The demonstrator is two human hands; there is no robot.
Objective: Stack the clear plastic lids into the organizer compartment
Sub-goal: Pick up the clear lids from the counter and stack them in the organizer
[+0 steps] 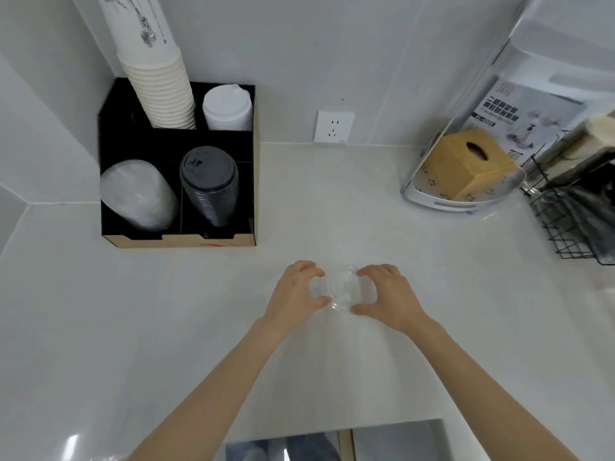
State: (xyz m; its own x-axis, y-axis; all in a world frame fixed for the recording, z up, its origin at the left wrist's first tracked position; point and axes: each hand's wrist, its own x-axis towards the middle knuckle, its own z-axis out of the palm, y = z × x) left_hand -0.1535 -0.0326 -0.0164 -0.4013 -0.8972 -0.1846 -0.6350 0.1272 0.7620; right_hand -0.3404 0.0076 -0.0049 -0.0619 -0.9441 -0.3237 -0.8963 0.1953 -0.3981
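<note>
Hands (296,292) (387,294) around lids (344,289), countertop (366,211) beyond.

Clear lids (344,289): I see a small nested stack of transparent plastic lids, flat on the pale counter, near-centre, well apart from the organizer.

Look: round and almost invisible, showing only as faint rims and glints; I cannot tell how many there are.

Organizer (254,181): black box with a tan front edge, standing at the far left against the wall, divided into open-top compartments.

Clear lid stack in organizer (138,194): a cloudy column already in the near-left compartment, leaning towards the near right.
</note>
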